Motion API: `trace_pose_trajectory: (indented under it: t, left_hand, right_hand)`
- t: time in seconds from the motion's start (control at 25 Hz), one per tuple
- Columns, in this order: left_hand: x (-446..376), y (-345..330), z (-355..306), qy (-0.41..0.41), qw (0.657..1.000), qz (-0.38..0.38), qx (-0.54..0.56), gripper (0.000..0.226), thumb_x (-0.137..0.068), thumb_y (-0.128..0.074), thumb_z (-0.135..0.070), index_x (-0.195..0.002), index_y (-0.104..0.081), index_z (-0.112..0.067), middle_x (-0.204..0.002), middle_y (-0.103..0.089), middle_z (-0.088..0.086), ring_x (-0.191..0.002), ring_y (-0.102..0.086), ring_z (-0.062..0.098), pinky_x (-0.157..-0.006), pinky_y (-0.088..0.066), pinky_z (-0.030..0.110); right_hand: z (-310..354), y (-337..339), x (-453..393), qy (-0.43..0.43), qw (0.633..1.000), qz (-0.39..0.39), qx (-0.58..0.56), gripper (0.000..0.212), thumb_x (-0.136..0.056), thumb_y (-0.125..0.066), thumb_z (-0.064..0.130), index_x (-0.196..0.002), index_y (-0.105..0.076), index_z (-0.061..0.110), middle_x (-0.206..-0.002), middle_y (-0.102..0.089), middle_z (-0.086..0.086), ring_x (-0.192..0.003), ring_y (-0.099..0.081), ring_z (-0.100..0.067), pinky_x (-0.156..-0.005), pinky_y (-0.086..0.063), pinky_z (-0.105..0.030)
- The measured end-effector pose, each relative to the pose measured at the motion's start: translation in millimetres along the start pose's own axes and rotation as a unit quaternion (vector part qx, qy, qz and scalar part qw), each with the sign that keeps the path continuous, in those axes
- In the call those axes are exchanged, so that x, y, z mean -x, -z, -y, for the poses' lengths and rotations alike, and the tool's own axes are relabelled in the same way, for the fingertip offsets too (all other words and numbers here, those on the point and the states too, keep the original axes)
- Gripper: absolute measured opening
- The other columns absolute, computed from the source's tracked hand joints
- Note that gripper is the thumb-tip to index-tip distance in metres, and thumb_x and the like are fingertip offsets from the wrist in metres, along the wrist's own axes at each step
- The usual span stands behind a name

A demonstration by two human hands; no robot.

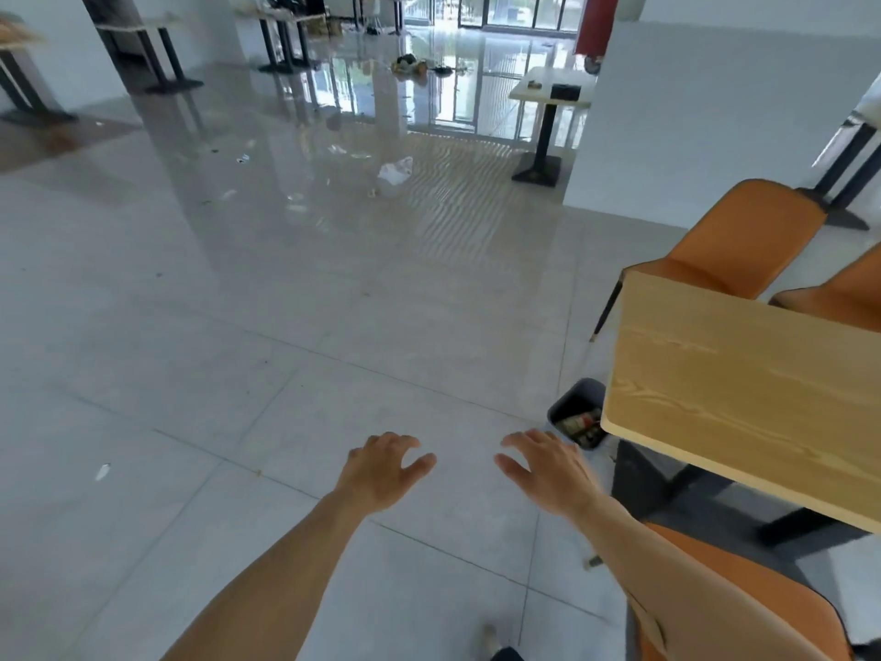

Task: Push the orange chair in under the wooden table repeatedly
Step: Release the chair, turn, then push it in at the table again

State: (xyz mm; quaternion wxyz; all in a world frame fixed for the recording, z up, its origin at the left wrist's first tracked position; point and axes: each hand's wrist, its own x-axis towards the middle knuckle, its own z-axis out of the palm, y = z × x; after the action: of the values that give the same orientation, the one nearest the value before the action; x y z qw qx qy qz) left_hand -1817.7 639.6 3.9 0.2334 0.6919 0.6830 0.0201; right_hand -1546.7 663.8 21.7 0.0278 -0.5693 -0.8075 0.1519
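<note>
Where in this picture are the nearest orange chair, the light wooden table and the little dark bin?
Nearest orange padded chair (743,608): head view, on its backrest.
Light wooden rectangular table (743,393): head view, on the bare tabletop.
Small dark waste bin (579,398): head view, on its outer wall.

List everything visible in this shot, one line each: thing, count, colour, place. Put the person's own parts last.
wooden table: 1, light wood top on dark legs, right side.
orange chairs: 3, orange; one near chair at bottom right under the right forearm, two at the table's far side.
waste bin: 1, dark grey, holding rubbish, on the floor at the table's near-left corner.
pedestal table: 1, pale top on black post, far right, with a dark item on it.
other tables: several, pale tops, black legs, far left and back.
floor litter: scattered, mostly white, mid floor.
floor: grey glossy tiles.
left hand: 1, open, empty, above the floor.
right hand: 1, open, empty, near the bin.
</note>
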Motion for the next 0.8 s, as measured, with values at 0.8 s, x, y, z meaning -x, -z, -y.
trace_pose_trajectory:
  t: [0.8]
  left_hand:
    - [-417.1, 175.3, 2.0, -0.048, 0.990, -0.016, 0.135, 0.063, -0.090, -0.040, -0.069, -0.136, -0.052, -0.028, -0.143, -0.051, -0.006, -0.131, -0.046, 0.015, -0.110, -0.036, 0.047]
  right_hand:
    - [-75.7, 111.0, -416.2, -0.041, 0.993, -0.017, -0.109, 0.045, -0.096, -0.041, 0.059, -0.131, -0.052, 0.032, -0.132, -0.058, 0.006, -0.123, -0.052, -0.017, -0.103, -0.041, -0.042]
